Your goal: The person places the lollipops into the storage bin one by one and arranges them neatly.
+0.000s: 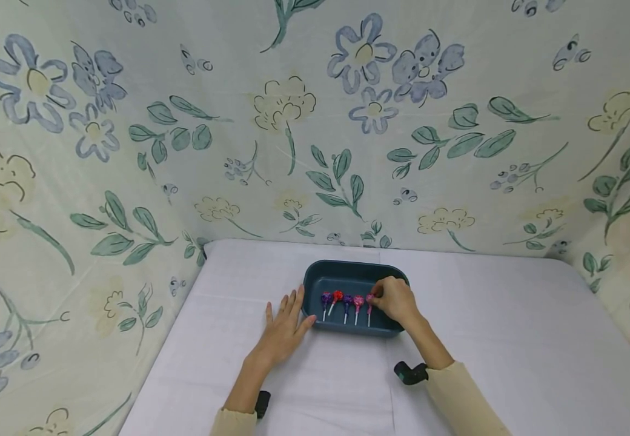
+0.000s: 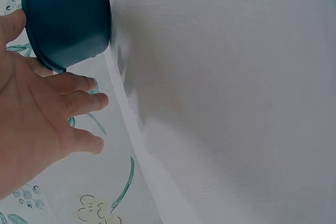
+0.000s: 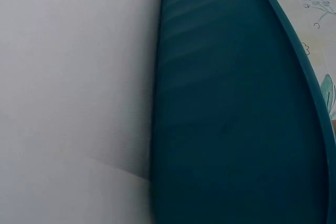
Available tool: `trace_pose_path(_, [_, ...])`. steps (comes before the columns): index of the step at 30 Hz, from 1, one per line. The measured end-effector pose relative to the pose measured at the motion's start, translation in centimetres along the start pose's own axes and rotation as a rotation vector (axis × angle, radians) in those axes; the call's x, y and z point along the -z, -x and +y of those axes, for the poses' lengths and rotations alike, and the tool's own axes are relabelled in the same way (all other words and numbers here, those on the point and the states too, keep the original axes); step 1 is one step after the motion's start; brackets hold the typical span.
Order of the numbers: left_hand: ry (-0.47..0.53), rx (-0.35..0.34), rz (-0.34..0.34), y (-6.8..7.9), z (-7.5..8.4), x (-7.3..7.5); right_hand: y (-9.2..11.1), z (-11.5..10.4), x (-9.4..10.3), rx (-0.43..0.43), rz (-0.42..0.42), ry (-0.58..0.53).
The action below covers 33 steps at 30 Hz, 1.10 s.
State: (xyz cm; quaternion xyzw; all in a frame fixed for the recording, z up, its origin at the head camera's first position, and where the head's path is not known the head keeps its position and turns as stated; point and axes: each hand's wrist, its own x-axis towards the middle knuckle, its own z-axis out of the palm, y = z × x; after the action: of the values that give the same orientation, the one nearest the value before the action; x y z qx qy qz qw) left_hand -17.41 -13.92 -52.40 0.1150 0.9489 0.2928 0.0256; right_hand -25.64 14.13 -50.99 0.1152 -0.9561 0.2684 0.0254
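Observation:
A dark teal tray [image 1: 355,330] on the white cloth holds a row of several lollipops, their sticks toward the person. Purple [image 1: 326,298], red [image 1: 337,295], purple [image 1: 348,300] and pink [image 1: 358,301] wrapped heads show from left to right. At the row's right end, the right hand [image 1: 397,300] pinches a pink lollipop [image 1: 369,299] by its head. The left hand [image 1: 282,334] rests against the tray's left end with straight, spread fingers. In the left wrist view that hand [image 2: 37,114] touches the tray's corner; the tray's wall [image 3: 231,103] fills much of the right wrist view.
White cloth [image 1: 271,266] covers the table around the tray. Behind and at the sides hang floral-patterned curtains [image 1: 293,151]. A black wrist device [image 1: 410,373] sits at the right sleeve, another [image 1: 262,404] at the left.

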Motion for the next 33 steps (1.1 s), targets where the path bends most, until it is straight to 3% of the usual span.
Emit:
trace_pose_path(28, [0.004,0.001,-0.001,-0.15,-0.01,-0.17,-0.04,0.21,0.20,-0.009,-0.003,-0.010])
trace_pose_path(33, [-0.001,-0.002,-0.005,-0.19,-0.02,-0.17,0.38,0.12,0.74,-0.011,0.034,-0.018])
